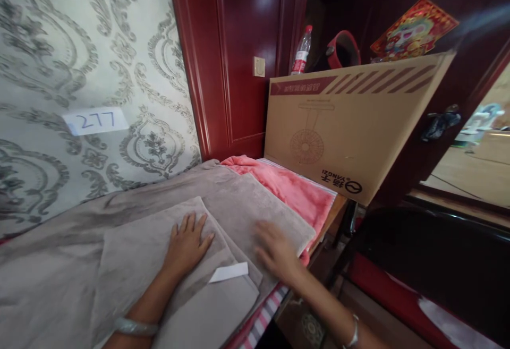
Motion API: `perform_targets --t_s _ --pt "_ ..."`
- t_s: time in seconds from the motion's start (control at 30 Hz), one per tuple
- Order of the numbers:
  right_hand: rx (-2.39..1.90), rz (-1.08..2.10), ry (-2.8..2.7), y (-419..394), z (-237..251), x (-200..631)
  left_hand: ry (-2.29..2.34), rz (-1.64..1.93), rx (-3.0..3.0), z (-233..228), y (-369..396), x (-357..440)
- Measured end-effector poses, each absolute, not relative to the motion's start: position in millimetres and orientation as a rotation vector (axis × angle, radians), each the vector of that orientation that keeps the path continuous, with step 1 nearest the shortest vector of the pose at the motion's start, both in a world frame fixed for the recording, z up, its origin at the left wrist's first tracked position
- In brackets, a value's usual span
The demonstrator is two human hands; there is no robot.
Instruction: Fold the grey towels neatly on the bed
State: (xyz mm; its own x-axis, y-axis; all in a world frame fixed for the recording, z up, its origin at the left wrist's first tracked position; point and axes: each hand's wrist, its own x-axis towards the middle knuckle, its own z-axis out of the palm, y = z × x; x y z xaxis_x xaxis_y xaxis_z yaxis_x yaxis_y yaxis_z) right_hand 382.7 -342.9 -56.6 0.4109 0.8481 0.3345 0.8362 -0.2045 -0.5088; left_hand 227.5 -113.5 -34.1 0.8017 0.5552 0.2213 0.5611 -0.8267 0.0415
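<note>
A folded grey-brown towel lies on top of a larger grey towel on a flat surface. My left hand rests flat on the folded towel, fingers spread, palm down. A white label sticks out of the towel's edge just right of that hand. My right hand, blurred with motion, lies flat on the larger towel near its right corner. A pink towel lies under the grey ones and shows at the right.
A big cardboard fan box stands at the right behind the towels. A red wooden door frame and patterned wallpaper with a paper slip marked 277 are behind. A water bottle stands beyond the box. A dark chair is at the lower right.
</note>
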Motion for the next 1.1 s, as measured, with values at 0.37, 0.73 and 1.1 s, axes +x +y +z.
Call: perform_targets --t_s 0.37,0.73,1.1 --pt "-2.302 0.028 -0.895 -352.0 -65.7 502.3 -0.951 -0.227 -2.906 -32.5 -117.4 228.7" --pt "-2.058 0.505 -0.686 -351.3 -53.0 528.2 -0.965 -0.223 -2.922 -28.1 -119.8 227.6" --pt "-2.326 0.109 -0.984 -346.8 -23.4 521.0 -0.972 -0.261 -2.949 -30.8 -117.6 228.3"
